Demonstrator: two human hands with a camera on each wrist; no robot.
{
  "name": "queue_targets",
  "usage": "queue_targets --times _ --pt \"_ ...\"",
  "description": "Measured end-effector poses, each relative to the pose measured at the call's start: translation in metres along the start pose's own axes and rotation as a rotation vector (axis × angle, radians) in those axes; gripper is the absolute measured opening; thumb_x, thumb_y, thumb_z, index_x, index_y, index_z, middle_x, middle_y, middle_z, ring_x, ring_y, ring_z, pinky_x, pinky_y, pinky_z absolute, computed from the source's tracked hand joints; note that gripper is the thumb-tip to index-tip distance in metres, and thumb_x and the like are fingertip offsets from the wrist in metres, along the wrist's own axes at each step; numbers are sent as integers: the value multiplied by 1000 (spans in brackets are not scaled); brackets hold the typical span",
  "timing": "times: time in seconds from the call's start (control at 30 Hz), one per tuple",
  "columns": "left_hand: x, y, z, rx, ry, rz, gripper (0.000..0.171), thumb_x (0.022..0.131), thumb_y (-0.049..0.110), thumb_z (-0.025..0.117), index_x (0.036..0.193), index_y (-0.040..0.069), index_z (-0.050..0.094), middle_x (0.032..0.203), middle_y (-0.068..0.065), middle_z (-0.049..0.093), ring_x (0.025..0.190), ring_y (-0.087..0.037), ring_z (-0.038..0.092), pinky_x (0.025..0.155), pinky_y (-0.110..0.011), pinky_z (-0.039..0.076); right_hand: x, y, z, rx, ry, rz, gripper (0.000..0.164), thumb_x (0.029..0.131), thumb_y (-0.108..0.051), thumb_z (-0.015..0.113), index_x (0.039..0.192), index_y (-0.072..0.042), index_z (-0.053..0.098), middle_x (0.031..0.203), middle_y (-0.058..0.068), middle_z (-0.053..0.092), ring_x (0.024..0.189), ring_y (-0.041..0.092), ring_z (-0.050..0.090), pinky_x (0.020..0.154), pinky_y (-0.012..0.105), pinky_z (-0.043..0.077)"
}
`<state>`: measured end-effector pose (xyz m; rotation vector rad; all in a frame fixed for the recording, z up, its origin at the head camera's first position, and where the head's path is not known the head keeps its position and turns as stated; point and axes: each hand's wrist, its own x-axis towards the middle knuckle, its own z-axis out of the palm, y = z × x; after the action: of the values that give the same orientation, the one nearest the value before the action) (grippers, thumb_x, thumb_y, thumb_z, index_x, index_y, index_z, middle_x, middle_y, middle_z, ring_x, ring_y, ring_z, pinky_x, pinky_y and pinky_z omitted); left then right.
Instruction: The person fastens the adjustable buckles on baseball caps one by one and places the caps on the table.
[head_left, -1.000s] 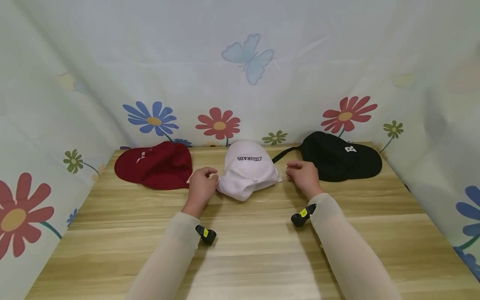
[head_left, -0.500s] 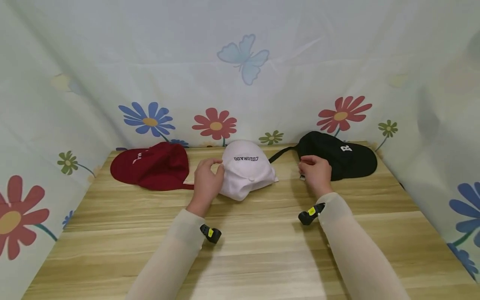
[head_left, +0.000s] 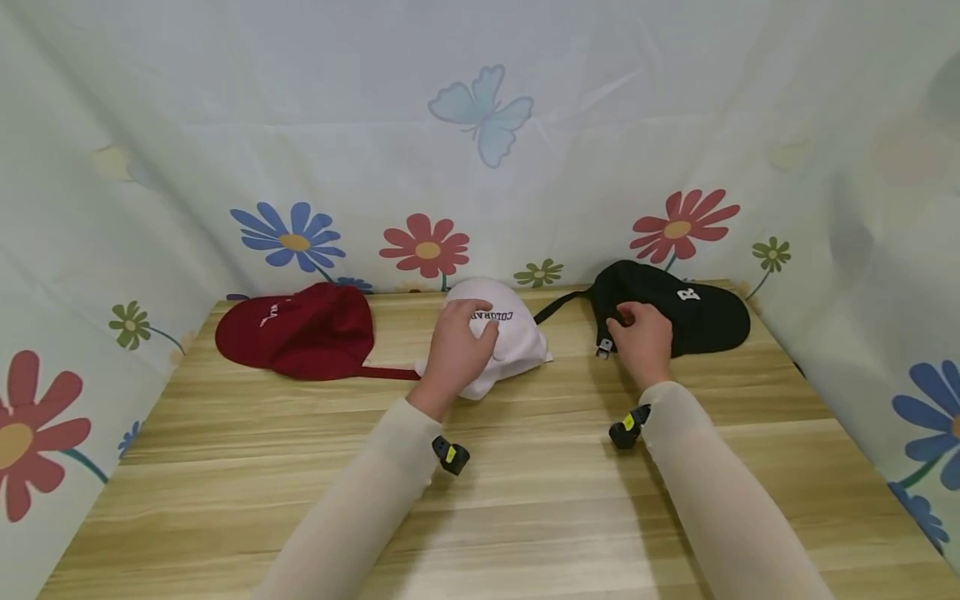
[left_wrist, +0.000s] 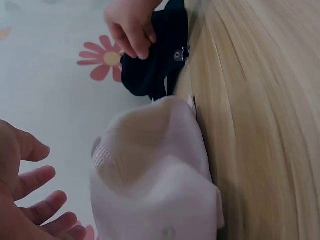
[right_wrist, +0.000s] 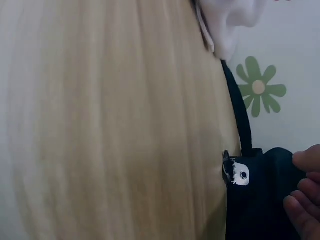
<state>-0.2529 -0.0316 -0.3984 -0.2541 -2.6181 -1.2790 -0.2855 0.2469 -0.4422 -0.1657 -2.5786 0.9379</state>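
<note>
Three baseball caps lie in a row on the wooden table. My left hand [head_left: 462,343] is over the white cap [head_left: 517,342] marked COLORADO, thumb and fingers spread apart. In the left wrist view a gap shows between these fingers [left_wrist: 47,200] and the white cap [left_wrist: 150,170]. My right hand [head_left: 643,337] is at the back of the black cap [head_left: 637,287], with fingers loosely bent. In the right wrist view its thumb and fingertips [right_wrist: 295,207] overlap the black cloth, close to the metal strap buckle [right_wrist: 241,175]. The dark red cap [head_left: 315,333] is at the left.
A red strap [head_left: 390,373] runs from the dark red cap toward the white one. A black strap [head_left: 558,307] reaches from the black cap to the white cap. Behind the table [head_left: 525,500] hangs a flower-printed curtain [head_left: 337,150], which also closes both sides.
My left hand has moved right, from beside the white cap to over it. My right hand has moved right, from the gap between the caps to the black cap. The caps lie as before.
</note>
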Motion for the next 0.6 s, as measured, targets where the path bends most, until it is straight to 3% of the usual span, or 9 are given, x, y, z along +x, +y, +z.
queue_targets --times 0.3,0.47,0.6 --pt "1 15 15 106 -138 56 36 94 29 60 125 9 60 131 -13 52 124 -29 49 106 -42 42 15 -2 -11 -60 47 -23 33 93 -22 65 118 0 64 114 21 60 107 38 54 99 53 41" --pt "-3 18 20 140 -164 85 36 94 27 60 124 8 60 128 -14 55 123 -29 50 107 -43 41 22 5 -17 -86 79 -4 34 94 -21 64 122 -1 62 125 23 54 120 41 49 108 53 35" --pt "-6 18 24 138 -188 68 36 94 28 60 125 9 59 129 -13 55 123 -29 49 108 -43 40 24 11 -21 -65 91 21 40 94 -20 63 130 -4 57 132 22 48 125 41 44 111 53 33"
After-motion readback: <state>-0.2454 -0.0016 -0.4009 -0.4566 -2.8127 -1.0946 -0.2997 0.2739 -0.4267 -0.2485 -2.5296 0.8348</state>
